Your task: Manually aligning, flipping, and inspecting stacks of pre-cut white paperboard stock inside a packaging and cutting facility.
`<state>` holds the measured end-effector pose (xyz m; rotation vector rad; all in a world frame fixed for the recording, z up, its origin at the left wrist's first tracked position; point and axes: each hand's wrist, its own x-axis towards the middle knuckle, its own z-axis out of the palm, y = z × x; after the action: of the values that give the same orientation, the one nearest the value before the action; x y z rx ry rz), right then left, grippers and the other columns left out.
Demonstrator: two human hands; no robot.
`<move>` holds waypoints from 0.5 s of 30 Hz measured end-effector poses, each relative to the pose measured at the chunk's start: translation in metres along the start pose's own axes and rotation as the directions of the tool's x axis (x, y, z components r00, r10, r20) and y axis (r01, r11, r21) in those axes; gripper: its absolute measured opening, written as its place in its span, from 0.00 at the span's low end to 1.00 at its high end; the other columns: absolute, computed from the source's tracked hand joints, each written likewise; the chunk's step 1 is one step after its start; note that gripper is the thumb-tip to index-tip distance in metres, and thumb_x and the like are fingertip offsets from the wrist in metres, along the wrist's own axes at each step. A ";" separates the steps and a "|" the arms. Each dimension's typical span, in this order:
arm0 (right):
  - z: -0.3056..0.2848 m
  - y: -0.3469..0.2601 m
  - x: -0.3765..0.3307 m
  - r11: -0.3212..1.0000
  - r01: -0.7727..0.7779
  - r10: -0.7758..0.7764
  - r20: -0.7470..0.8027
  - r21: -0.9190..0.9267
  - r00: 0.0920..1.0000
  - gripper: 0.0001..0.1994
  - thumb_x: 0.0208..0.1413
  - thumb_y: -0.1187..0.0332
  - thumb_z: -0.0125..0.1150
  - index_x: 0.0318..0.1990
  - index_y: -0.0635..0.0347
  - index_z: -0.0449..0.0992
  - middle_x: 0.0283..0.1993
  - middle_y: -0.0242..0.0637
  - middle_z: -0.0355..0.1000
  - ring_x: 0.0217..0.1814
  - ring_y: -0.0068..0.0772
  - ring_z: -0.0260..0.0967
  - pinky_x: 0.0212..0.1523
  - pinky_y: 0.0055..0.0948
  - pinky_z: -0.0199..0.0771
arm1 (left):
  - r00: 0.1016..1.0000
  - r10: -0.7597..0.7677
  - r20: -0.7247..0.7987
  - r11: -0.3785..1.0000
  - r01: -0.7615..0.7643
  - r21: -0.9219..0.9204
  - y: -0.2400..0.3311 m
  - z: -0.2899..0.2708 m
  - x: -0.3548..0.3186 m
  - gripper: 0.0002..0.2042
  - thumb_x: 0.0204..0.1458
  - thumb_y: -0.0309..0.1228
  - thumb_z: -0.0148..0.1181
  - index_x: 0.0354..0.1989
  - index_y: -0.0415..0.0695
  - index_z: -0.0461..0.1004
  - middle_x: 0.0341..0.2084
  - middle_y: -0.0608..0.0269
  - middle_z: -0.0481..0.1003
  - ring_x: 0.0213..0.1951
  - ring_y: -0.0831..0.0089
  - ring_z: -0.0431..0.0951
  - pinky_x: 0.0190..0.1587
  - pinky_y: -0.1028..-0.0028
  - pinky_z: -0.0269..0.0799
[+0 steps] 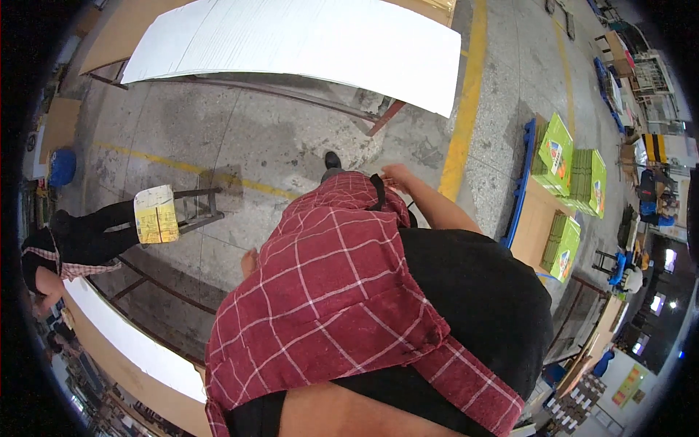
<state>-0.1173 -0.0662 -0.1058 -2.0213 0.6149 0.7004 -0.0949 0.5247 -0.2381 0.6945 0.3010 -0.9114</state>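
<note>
My right hand (395, 173) hangs beside the red checked apron (313, 269) I wear, close to a black strap (378, 192). Its fingers look loosely bent and apart, with nothing seen in them. On the apron's other side only a small part of my left hand (249, 263) shows; its fingers are hidden by the cloth. A dark shoe (333, 159) of mine is on the grey floor. Ahead of me, apart from both hands, a broad stack of white sheets (291, 40) lies on a table with reddish metal legs (386, 118).
At right, a blue-edged pallet (518, 182) carries stacks of green printed boxes (587, 182). To the left a stool (200, 206) bears a yellow-and-white bundle (156, 215), near another person (91, 237). White sheets (135, 339) lie on a lower-left table. Yellow lines (464, 109) mark the floor.
</note>
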 end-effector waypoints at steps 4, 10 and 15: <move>-0.023 -0.020 -0.006 0.645 -0.216 0.336 -0.017 0.733 0.942 0.12 0.44 0.61 0.47 0.36 0.57 0.65 0.30 0.36 0.66 0.25 0.30 0.64 0.24 0.28 0.65 | 0.790 0.250 -0.560 0.772 0.186 0.608 0.013 0.055 0.080 0.17 0.44 0.39 0.49 0.33 0.36 0.65 0.22 0.61 0.69 0.25 0.75 0.68 0.28 0.78 0.64; -0.053 -0.029 0.069 0.704 0.328 -0.338 0.110 -0.630 0.935 0.12 0.40 0.60 0.48 0.28 0.59 0.68 0.33 0.41 0.67 0.29 0.45 0.63 0.31 0.36 0.63 | 0.837 0.203 -0.508 0.643 0.277 0.714 0.042 0.108 0.104 0.19 0.45 0.41 0.48 0.37 0.36 0.63 0.29 0.59 0.68 0.29 0.71 0.68 0.30 0.74 0.65; -0.113 -0.092 0.080 0.826 0.297 -0.258 0.147 -0.479 0.955 0.12 0.39 0.67 0.44 0.25 0.65 0.71 0.32 0.48 0.67 0.34 0.46 0.65 0.34 0.38 0.64 | 0.810 0.131 -0.572 0.678 0.348 0.648 0.058 0.126 0.118 0.19 0.45 0.41 0.48 0.39 0.37 0.62 0.30 0.58 0.67 0.31 0.70 0.68 0.31 0.73 0.65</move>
<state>0.0270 -0.1314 -0.0556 -2.4777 0.0790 0.8105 0.0159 0.3923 -0.1801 1.7581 0.5356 -0.9145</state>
